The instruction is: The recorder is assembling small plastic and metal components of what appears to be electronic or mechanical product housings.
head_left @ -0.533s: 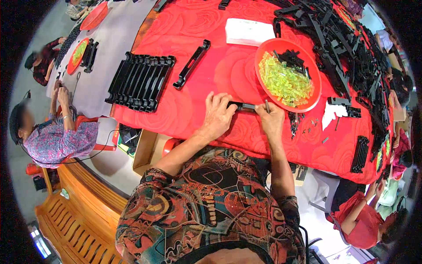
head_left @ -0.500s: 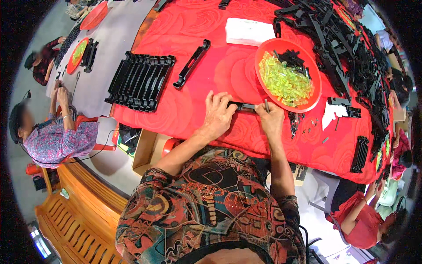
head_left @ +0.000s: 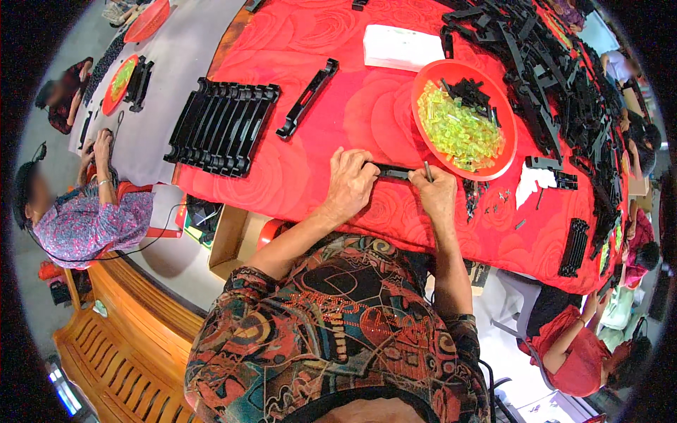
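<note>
On the red cloth in front of me lies a long black plastic bar (head_left: 395,172), crosswise between my hands. My left hand (head_left: 350,182) is closed over its left end, fingers and thumb pressed round it. At the bar's right end my right hand (head_left: 437,194) is closed in a pinch on a thin grey rod-like tool (head_left: 428,170), whose tip points away from me. The fingers hide both ends of the bar. Close beyond my right hand stands a red bowl (head_left: 510,144) of small yellow-green clear pieces (head_left: 458,134) and some small black pieces (head_left: 471,94).
A row of similar black bars (head_left: 222,127) lies to the left, with a single bar (head_left: 307,99) beside it. A white box (head_left: 402,48) stands behind the bowl. Black parts (head_left: 539,84) heap up at the right. Other people sit at both sides; a wooden bench (head_left: 120,359) is lower left.
Both hands keep nearly the same place and hold on the bar. The view has shifted very slightly. At left, the seated person's hands have moved a little.
</note>
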Tool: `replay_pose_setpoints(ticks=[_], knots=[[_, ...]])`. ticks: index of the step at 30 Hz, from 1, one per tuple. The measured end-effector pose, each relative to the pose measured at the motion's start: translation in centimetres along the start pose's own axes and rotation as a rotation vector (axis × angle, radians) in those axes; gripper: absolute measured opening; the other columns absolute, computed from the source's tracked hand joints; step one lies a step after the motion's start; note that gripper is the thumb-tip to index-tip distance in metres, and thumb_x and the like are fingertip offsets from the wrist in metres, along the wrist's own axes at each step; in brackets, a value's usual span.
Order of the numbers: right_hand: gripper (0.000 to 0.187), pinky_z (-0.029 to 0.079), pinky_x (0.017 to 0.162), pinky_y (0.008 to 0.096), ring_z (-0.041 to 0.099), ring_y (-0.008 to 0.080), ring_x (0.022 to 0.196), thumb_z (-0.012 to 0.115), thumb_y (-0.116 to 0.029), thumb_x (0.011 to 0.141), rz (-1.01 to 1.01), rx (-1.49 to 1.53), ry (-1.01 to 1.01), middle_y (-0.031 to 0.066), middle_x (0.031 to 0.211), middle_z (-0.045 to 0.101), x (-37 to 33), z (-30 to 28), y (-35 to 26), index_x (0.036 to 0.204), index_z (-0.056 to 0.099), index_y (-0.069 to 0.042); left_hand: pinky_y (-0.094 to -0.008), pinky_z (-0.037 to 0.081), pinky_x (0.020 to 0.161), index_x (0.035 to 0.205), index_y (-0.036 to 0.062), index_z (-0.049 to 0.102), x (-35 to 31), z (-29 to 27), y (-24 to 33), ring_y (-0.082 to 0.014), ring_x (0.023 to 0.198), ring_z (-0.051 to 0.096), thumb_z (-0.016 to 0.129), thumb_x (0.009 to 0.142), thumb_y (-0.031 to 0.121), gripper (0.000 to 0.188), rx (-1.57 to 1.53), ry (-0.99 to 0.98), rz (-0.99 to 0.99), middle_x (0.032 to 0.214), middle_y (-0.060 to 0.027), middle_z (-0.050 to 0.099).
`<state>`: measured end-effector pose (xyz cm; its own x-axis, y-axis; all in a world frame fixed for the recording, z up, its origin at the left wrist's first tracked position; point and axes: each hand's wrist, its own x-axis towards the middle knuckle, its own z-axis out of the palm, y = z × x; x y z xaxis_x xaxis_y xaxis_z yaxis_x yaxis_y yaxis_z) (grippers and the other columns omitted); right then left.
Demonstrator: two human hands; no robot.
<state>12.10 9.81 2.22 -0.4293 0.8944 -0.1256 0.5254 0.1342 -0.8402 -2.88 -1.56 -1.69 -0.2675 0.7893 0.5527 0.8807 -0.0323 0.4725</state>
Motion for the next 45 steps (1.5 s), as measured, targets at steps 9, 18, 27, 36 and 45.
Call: replay_pose_setpoints(ticks=[9, 18, 27, 36, 45], knots=[[0.019, 0.039, 0.048, 0.0350, 0.050, 0.0166, 0.047, 0.071, -0.017, 0.075, 0.002, -0.092, -0.017, 0.0097, 0.051, 0.053, 0.2, 0.0, -0.5, 0.072, 0.066, 0.001, -0.0473, 0.036, 0.091, 0.083, 0.0053, 0.060, 0.0, 0.1, -0.2, -0.0268, 0.099, 0.053, 0.067, 0.068, 0.001, 0.017, -0.030, 0.026, 0.016, 0.096, -0.0074, 0.055], [0.020, 0.042, 0.051, 0.0372, 0.054, 0.0201, 0.049, 0.071, -0.019, 0.075, 0.016, -0.058, -0.049, 0.0123, 0.053, 0.056, 0.7, 0.2, 0.2, 0.072, 0.066, 0.000, -0.0421, 0.038, 0.084, 0.082, 0.0047, 0.060, 0.2, -0.1, -0.1, -0.0275, 0.096, 0.053, 0.068, 0.066, 0.000, 0.018, -0.053, 0.042, 0.030, 0.094, -0.0079, 0.055], [0.023, 0.045, 0.061, 0.0479, 0.061, 0.0396, 0.069, 0.067, -0.021, 0.076, -0.089, -0.309, -0.060, 0.0222, 0.070, 0.061, 0.6, 0.4, -0.9, 0.076, 0.060, 0.002, -0.0417, 0.039, 0.084, 0.082, 0.0052, 0.060, 0.2, -0.2, 0.0, -0.0275, 0.095, 0.053, 0.068, 0.066, 0.001, 0.019, -0.035, 0.046, 0.033, 0.094, -0.0075, 0.055], [0.023, 0.047, 0.067, 0.0502, 0.063, 0.0408, 0.076, 0.066, -0.021, 0.075, -0.102, -0.436, -0.109, 0.0230, 0.076, 0.063, 0.9, 0.4, -1.5, 0.081, 0.061, 0.001, -0.0417, 0.041, 0.084, 0.092, 0.0024, 0.058, 2.8, -1.8, -0.2, -0.0316, 0.092, 0.056, 0.067, 0.074, 0.011, 0.021, -0.165, -0.181, -0.121, 0.091, -0.0120, 0.060], [0.021, 0.047, 0.068, 0.0510, 0.062, 0.0418, 0.077, 0.061, -0.019, 0.075, -0.112, -0.426, -0.050, 0.0236, 0.076, 0.063, 0.4, 0.7, -1.5, 0.082, 0.060, 0.000, -0.0436, 0.047, 0.067, 0.088, 0.0029, 0.063, 9.0, 0.0, -1.7, -0.0315, 0.082, 0.063, 0.073, 0.071, 0.023, 0.028, -0.124, -0.890, -0.117, 0.082, -0.0134, 0.066]])
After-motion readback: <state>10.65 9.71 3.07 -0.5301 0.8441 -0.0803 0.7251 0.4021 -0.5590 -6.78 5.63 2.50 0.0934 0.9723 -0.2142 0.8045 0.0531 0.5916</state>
